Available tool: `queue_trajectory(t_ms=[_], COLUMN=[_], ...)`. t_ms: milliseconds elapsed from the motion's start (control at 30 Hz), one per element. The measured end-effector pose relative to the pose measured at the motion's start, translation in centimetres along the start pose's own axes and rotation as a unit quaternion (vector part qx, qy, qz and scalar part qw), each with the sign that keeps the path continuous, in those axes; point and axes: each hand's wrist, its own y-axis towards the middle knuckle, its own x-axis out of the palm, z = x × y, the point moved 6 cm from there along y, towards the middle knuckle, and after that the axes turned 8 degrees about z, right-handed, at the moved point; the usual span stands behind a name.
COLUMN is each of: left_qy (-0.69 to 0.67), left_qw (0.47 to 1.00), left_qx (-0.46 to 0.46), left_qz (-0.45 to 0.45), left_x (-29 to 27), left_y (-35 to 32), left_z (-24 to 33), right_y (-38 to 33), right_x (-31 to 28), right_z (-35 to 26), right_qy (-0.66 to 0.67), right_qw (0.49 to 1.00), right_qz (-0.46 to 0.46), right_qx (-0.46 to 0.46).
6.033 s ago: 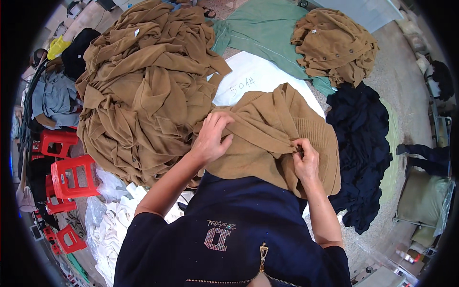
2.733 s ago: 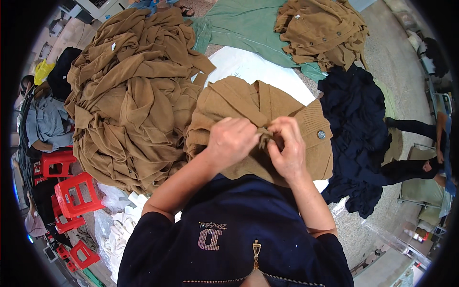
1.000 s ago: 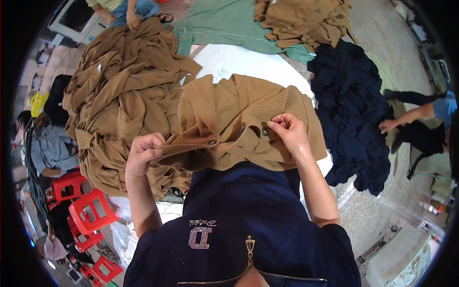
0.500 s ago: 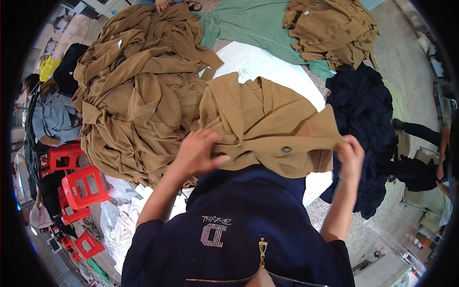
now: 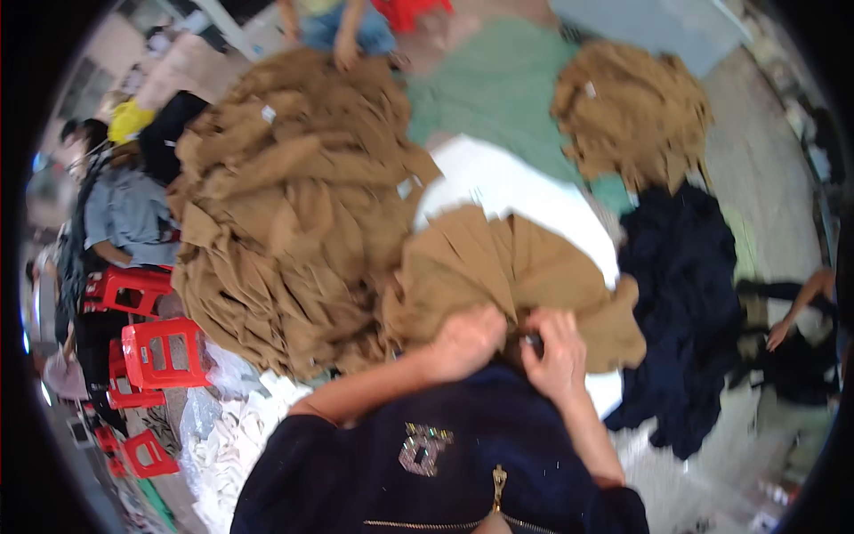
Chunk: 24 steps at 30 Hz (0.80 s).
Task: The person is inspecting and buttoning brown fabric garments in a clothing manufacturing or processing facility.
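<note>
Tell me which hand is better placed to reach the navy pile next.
Probably your right hand: it's nearer the navy pile, on that side. Your left hand is farther off; both are at the brown garment.

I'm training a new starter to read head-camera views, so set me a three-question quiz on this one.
1. Multiple choice: which of these lies to the picture's right of the brown garment in front of the person?
A. A yellow bag
B. The large brown pile
C. A dark navy heap

2. True or false: the left hand and the right hand are close together at the garment's near side.

3. Fill in the colour: the stools at the picture's left are ____.

Key: 1. C; 2. true; 3. red.
</note>
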Motion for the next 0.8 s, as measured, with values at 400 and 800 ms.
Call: queue_trajectory(t_ms=[400,800], left_qy=[-0.077,-0.246], left_qw=[0.992,0.969], left_qx=[-0.102,-0.016], left_qz=[-0.003,0.013], left_x=[0.4,0.4], left_y=[-1.0,0.1], left_z=[-0.5,1.5], right_y=[-1.5,-1.3], right_x=[5.5,5.4], right_z=[3.2,5.0], right_qy=[0.023,0.063], right_qw=[0.985,0.985], right_qz=[-0.087,-0.023], right_qx=[0.145,0.162])
